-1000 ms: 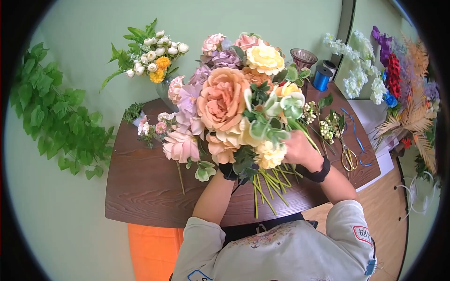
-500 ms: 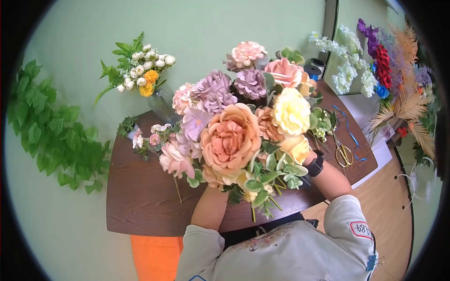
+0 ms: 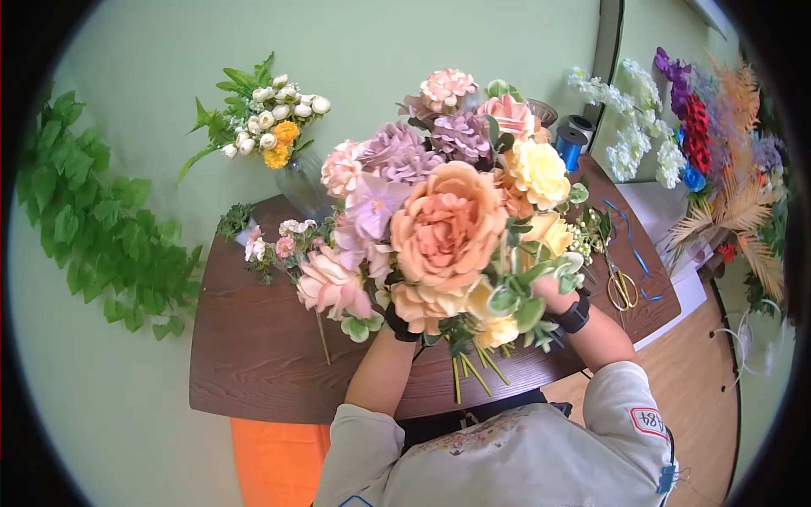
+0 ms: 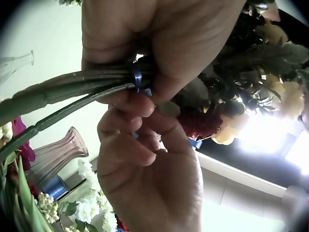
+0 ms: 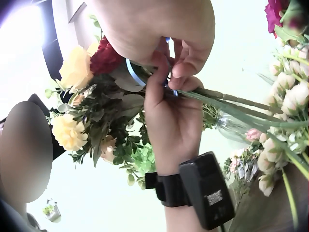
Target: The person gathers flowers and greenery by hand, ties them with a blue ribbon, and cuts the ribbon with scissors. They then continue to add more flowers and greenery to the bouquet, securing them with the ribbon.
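A large bouquet of peach, pink, lilac and yellow flowers [image 3: 448, 224] faces up in the head view, its green stems below. The left hand [image 4: 164, 38] grips the stems [image 4: 63, 87] where a thin blue ribbon [image 4: 137, 77] goes round them. Close against it, the right hand [image 5: 159, 29] has bent fingers and pinches at the ribbon [image 5: 134, 72], whose loop stands out beside the stems. Blossoms hide most of both hands in the head view; only part of the right hand [image 3: 553, 296] shows there.
On the brown table [image 3: 253, 346] are a glass vase [image 3: 304, 190] with white and orange flowers, a small potted plant [image 3: 234, 221], gold-handled scissors [image 3: 623, 290], a blue ribbon spool [image 3: 570, 145] and loose sprigs. Green vines [image 3: 93, 203] hang at the left, more flowers [image 3: 718, 160] at the right.
The bouquet has tilted and shifted right and down from its earliest position, covering more of its stems. Since the middle frame it has risen slightly, and more of the right hand shows.
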Demonstrator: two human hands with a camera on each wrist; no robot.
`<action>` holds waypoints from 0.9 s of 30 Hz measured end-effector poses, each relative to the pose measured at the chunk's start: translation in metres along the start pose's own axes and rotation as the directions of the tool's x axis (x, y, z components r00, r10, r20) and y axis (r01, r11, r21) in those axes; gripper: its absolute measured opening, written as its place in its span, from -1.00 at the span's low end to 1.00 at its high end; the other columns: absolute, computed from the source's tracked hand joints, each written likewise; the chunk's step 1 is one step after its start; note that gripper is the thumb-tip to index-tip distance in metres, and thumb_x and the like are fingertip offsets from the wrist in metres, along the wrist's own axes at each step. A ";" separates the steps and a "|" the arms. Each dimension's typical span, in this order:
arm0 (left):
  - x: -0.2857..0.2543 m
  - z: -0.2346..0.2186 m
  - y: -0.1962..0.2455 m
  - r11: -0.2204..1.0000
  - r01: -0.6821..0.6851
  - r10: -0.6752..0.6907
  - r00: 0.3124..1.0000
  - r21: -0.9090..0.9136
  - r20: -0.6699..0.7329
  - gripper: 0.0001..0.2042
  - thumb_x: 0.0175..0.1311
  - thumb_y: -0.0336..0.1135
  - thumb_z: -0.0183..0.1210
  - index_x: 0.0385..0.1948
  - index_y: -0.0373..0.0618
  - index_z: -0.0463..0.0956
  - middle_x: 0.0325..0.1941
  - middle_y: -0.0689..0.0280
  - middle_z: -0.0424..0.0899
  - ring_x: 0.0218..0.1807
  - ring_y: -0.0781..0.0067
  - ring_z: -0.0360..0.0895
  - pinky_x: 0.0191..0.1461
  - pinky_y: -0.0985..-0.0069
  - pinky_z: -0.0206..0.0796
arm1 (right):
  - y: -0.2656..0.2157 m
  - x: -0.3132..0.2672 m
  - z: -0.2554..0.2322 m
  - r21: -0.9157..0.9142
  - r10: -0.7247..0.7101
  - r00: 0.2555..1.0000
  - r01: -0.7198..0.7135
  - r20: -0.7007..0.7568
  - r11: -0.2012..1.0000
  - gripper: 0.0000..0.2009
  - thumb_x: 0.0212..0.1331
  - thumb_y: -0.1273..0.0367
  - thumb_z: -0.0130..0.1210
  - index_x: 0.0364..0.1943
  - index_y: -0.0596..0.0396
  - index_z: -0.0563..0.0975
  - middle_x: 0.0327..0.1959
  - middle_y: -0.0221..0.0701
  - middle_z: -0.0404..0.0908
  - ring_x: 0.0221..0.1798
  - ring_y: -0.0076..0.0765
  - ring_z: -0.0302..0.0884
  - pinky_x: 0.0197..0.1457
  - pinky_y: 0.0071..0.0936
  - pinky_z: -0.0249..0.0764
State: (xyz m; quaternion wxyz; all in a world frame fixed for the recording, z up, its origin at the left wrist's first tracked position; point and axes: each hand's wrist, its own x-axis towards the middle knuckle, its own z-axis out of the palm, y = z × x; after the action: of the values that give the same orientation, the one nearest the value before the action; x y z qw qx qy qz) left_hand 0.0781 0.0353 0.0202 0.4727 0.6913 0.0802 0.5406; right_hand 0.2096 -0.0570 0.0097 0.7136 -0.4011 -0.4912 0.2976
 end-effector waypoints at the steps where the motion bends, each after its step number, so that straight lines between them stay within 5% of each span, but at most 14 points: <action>1: 0.000 -0.005 0.000 1.000 0.000 0.000 1.000 0.001 -0.004 -0.78 0.08 -0.44 0.03 -0.21 -0.17 0.30 -0.30 0.33 0.42 -0.29 0.55 0.37 -0.21 0.67 0.25 | 0.001 0.000 0.000 -0.045 -0.021 1.000 0.020 -0.008 0.999 -0.74 0.04 0.47 -0.08 -0.13 0.16 0.34 -0.22 -0.41 0.45 -0.22 -0.56 0.43 -0.15 -0.58 0.39; 6: -0.006 -0.010 -0.001 1.000 -0.003 0.003 1.000 0.010 -0.030 -0.78 0.08 -0.44 0.03 -0.22 -0.17 0.30 -0.32 0.34 0.42 -0.29 0.55 0.37 -0.22 0.67 0.25 | 0.004 0.012 -0.005 -0.175 -0.064 0.998 0.067 0.022 0.982 -0.81 0.07 0.44 -0.11 -0.20 0.12 0.38 -0.31 -0.43 0.47 -0.28 -0.54 0.45 -0.19 -0.56 0.41; 8: -0.010 -0.010 -0.001 1.000 -0.002 0.002 0.999 0.011 -0.036 -0.79 0.08 -0.44 0.03 -0.22 -0.17 0.30 -0.32 0.34 0.42 -0.30 0.55 0.37 -0.22 0.67 0.25 | 0.005 0.021 0.000 0.136 0.033 0.999 -0.036 0.027 0.990 -0.85 0.07 0.42 -0.10 -0.28 0.11 0.41 -0.39 -0.47 0.47 -0.34 -0.55 0.46 -0.22 -0.54 0.41; 10: -0.008 -0.005 -0.003 1.000 -0.001 0.002 0.999 0.013 -0.042 -0.79 0.08 -0.44 0.03 -0.23 -0.17 0.30 -0.33 0.34 0.42 -0.30 0.55 0.37 -0.23 0.67 0.25 | -0.046 0.007 0.015 0.106 0.122 0.992 -0.126 0.039 0.986 -0.77 0.01 0.45 -0.05 -0.20 0.13 0.33 -0.26 -0.38 0.43 -0.21 -0.50 0.41 -0.13 -0.54 0.36; 12: -0.001 -0.008 -0.005 1.000 -0.003 0.003 0.999 0.014 -0.053 -0.79 0.08 -0.44 0.02 -0.23 -0.17 0.30 -0.33 0.34 0.42 -0.31 0.55 0.37 -0.23 0.67 0.25 | -0.046 -0.002 0.008 -0.234 0.144 0.980 -0.173 -0.134 0.957 -0.66 -0.07 0.47 0.03 -0.14 0.16 0.28 -0.20 -0.33 0.40 -0.14 -0.44 0.38 -0.10 -0.56 0.33; 13: -0.005 -0.012 -0.005 1.000 -0.003 0.004 0.998 0.014 -0.058 -0.79 0.08 -0.44 0.02 -0.23 -0.17 0.30 -0.33 0.34 0.42 -0.31 0.55 0.37 -0.23 0.67 0.25 | -0.042 0.008 0.006 -0.385 -0.170 0.985 0.153 -0.011 0.910 -0.62 -0.12 0.50 0.07 -0.13 0.17 0.29 -0.21 -0.32 0.39 -0.15 -0.42 0.37 -0.10 -0.55 0.32; 27: -0.005 -0.018 -0.015 1.000 0.009 -0.006 0.994 0.027 -0.111 -0.82 0.09 -0.44 0.01 -0.25 -0.16 0.30 -0.37 0.34 0.42 -0.33 0.55 0.37 -0.25 0.68 0.25 | -0.022 -0.009 0.003 -0.556 0.055 0.992 0.017 0.113 0.831 -0.63 -0.13 0.51 0.05 -0.14 0.16 0.31 -0.21 -0.33 0.39 -0.16 -0.42 0.37 -0.10 -0.53 0.31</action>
State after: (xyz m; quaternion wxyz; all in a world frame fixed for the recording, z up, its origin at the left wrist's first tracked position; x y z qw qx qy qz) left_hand 0.0678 0.0505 0.0055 0.4602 0.6661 0.1164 0.5753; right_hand 0.2047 -0.0744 0.0257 0.5313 -0.5768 -0.5958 0.1735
